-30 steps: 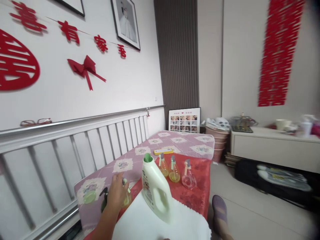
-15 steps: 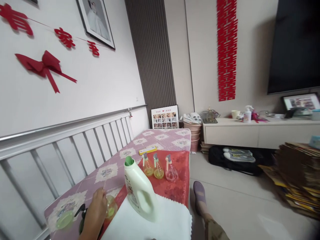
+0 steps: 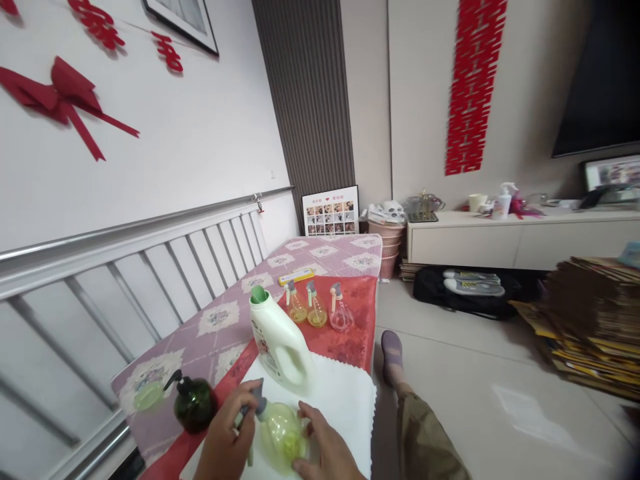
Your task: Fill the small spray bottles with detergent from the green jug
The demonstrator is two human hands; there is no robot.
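A small clear spray bottle [image 3: 280, 432] with yellow-green liquid lies tilted on the white cloth [image 3: 345, 393] at the bottom of the view. My left hand [image 3: 227, 437] grips its grey spray head. My right hand [image 3: 325, 448] is curled round its round body from the right. Just behind stands a large white detergent jug [image 3: 277, 343] with an open green spout. A dark green pump bottle [image 3: 194, 402] stands to the left of my left hand.
Three small spray bottles [image 3: 316, 308] stand on the red cloth further back, with a yellow box [image 3: 296, 276] behind them. A green lid [image 3: 147, 397] lies at the table's left. A white railing runs along the left. My leg and foot [image 3: 393, 350] are right of the table; stacked cardboard [image 3: 590, 320] lies far right.
My left hand has carried the small spray bottle from beside the green pump bottle onto the white cloth. My right hand came into view and closed on the bottle's body. The camera tilted down.
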